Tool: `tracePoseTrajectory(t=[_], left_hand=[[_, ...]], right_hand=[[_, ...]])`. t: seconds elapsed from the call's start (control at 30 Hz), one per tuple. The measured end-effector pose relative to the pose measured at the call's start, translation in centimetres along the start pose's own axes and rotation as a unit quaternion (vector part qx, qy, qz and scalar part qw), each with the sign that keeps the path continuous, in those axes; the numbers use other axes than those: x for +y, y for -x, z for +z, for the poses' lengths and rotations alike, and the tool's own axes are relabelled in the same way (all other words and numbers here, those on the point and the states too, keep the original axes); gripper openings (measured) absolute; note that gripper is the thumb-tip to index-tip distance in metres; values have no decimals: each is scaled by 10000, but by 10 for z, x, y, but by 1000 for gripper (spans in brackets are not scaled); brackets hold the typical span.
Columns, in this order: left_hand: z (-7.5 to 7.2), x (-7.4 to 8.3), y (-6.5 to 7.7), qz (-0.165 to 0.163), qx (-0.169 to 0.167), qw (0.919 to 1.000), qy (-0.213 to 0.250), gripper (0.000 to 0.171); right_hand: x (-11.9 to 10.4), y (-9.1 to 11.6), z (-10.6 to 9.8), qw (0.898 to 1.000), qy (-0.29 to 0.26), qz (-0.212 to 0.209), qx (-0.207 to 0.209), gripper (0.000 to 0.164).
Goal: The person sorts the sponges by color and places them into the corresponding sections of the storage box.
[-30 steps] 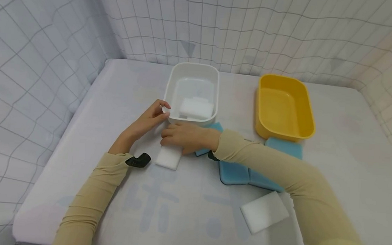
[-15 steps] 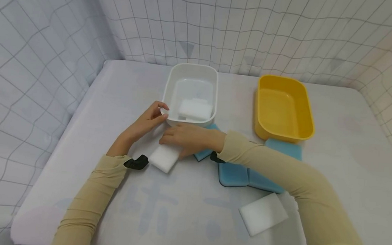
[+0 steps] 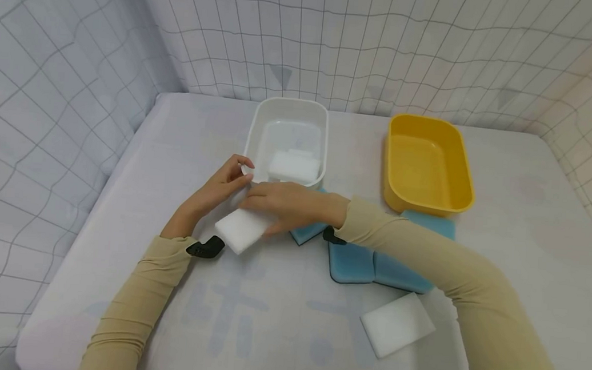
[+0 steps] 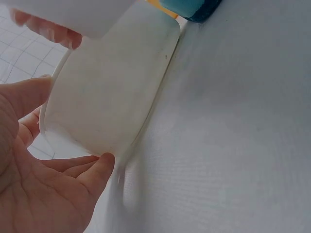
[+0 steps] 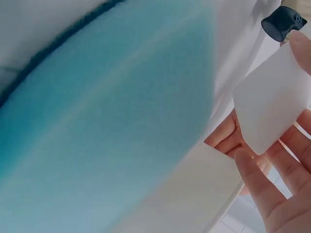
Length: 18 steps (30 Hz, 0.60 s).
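Observation:
My right hand (image 3: 294,203) grips a white sponge block (image 3: 241,230) between thumb and fingers, in front of the white bin (image 3: 290,132). In the right wrist view the sponge (image 5: 272,97) stands tilted, with the thumb on one side and fingers on the other. My left hand (image 3: 219,186) holds the bin's near left corner, thumb at the rim. From the left wrist, the fingers (image 4: 99,170) touch the low corner of its wall (image 4: 116,82). More white sponge (image 3: 294,166) lies inside the bin, at its near end.
A yellow bin (image 3: 426,168) stands at the back right. Several blue sponges lie on the table, one blue sponge (image 3: 307,231) beside my right wrist and another blue sponge (image 3: 352,263) nearer the front. A white sponge (image 3: 397,325) lies by my right forearm. Grid-patterned curtains (image 3: 306,42) hang behind.
My right hand has lifted and tilted the white sponge block off the table, its free end swinging up and to the left. The left hand has stayed on the white bin's corner.

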<state>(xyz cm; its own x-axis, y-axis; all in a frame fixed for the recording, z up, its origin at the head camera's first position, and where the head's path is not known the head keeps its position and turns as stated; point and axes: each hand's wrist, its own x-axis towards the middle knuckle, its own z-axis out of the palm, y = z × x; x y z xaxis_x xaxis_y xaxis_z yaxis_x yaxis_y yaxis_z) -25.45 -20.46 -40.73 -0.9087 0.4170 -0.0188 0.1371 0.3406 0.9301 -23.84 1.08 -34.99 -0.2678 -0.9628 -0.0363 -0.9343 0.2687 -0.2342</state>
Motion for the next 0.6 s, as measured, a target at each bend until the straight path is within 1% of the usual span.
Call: tracePoseTrajectory(t=[0.2,0.4,0.6], left_hand=[[0,-1,0,-52,-68,9999,55,27],[-1,-2,0,-25,-189,9990,404,23],[0,-1,-1,-108,-99,9995,263,29]], right_hand=[[3,4,-6,9993,63,189,305,61],[10,7,-13,9964,138,355,759,62],[25,11,-20,9912,51,746,1091,60]])
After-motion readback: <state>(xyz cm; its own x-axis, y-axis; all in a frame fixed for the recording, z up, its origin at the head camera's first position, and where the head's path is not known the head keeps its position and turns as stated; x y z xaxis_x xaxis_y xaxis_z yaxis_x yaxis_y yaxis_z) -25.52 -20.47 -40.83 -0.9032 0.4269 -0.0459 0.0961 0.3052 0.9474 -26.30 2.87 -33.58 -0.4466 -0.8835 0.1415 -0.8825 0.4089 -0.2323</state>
